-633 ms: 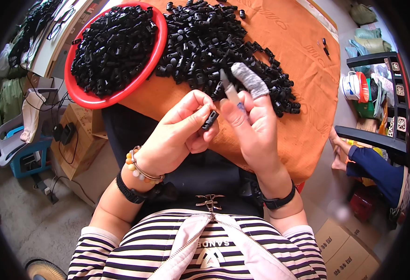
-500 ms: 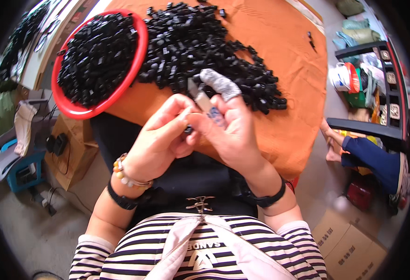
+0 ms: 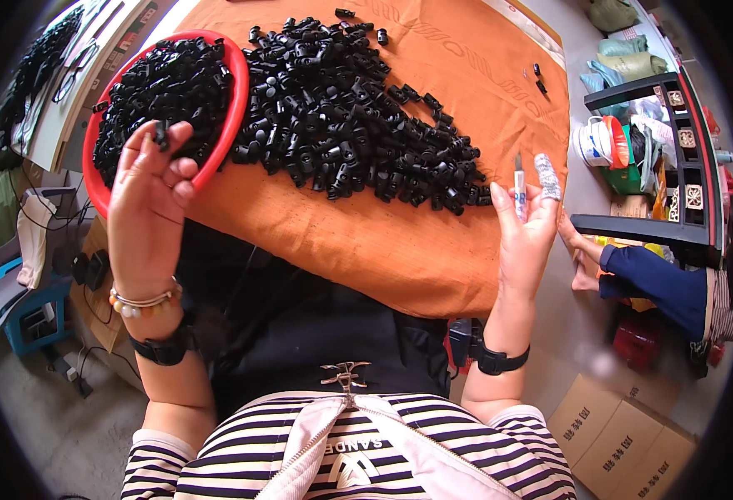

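Over the near edge of the red basin (image 3: 238, 108), my left hand (image 3: 143, 217) is raised with a small black cord lock (image 3: 162, 136) pinched at its fingertips. The basin is heaped with similar black plastic pieces. On the right, my right hand (image 3: 525, 246) grips a small knife (image 3: 519, 190) with a pale handle, its blade pointing up and away from me. A grey knitted cover (image 3: 547, 177) wraps one of its fingers. Between my hands, a wide pile of black cord locks (image 3: 325, 125) spreads over the orange cloth (image 3: 400, 267).
A few loose black pieces (image 3: 540, 79) lie at the table's far right. Cardboard boxes (image 3: 621, 433) stand on the floor at lower right. Another person's leg (image 3: 658, 279) shows beside a dark wooden chair (image 3: 633, 225). A grey and blue stool (image 3: 37, 292) is at left.
My hands were together in front of me; they have parted. The left moved left to the basin with a cord lock, the right moved right with the knife.
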Motion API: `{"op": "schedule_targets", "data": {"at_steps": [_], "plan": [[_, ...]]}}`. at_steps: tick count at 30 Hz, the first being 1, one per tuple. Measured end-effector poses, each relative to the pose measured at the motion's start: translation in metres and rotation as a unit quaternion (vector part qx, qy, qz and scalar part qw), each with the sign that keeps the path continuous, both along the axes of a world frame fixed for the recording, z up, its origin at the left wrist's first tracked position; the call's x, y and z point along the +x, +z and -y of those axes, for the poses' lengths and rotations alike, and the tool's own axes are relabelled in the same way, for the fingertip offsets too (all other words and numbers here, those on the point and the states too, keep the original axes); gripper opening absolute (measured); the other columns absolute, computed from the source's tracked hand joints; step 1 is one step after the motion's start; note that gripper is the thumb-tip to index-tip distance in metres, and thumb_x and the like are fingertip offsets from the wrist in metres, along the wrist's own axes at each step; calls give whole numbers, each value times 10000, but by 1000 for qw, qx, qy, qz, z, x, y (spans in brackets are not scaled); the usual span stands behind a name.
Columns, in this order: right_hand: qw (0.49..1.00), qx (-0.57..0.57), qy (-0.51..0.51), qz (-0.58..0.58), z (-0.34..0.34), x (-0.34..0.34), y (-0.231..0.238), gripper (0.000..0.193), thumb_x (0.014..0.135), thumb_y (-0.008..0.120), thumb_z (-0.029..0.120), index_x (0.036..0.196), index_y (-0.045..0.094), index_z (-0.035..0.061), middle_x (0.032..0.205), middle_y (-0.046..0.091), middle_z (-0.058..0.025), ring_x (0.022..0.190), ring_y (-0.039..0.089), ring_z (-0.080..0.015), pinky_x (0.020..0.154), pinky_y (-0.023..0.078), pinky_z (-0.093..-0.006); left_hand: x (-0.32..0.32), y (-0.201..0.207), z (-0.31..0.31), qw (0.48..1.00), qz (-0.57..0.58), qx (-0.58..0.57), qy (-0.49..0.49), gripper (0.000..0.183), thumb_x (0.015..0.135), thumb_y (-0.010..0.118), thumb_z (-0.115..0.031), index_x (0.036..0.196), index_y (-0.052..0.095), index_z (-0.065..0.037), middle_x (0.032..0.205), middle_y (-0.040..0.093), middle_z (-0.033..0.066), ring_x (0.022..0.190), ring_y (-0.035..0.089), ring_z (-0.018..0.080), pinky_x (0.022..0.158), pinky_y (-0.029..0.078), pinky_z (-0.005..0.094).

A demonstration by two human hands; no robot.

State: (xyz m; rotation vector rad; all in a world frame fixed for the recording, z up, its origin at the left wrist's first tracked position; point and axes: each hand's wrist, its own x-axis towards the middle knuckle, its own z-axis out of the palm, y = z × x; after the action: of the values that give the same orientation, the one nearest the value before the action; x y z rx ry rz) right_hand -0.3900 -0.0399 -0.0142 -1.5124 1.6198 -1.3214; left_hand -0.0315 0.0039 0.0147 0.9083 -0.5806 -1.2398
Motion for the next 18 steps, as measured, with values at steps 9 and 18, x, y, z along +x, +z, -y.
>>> {"op": "schedule_targets", "data": {"at_steps": [9,18], "plan": [[988,62,-3,-143,-7,-10,-14,684,721,728,98,1306,373,89,837,588,-92,741,597,-188,671,482,-317,36,4,1,998,-3,-56,-18,445,918,435,-102,1328,278,-33,1357,301,279,1180,454,350,854,517,327],[984,35,15,-172,-6,-13,-15,679,716,718,63,1303,378,91,816,589,-87,731,594,-181,659,478,-312,-6,-1,-9,997,50,30,-53,442,927,435,-164,1321,315,-4,1010,567,92,784,564,107,627,483,217]]}}
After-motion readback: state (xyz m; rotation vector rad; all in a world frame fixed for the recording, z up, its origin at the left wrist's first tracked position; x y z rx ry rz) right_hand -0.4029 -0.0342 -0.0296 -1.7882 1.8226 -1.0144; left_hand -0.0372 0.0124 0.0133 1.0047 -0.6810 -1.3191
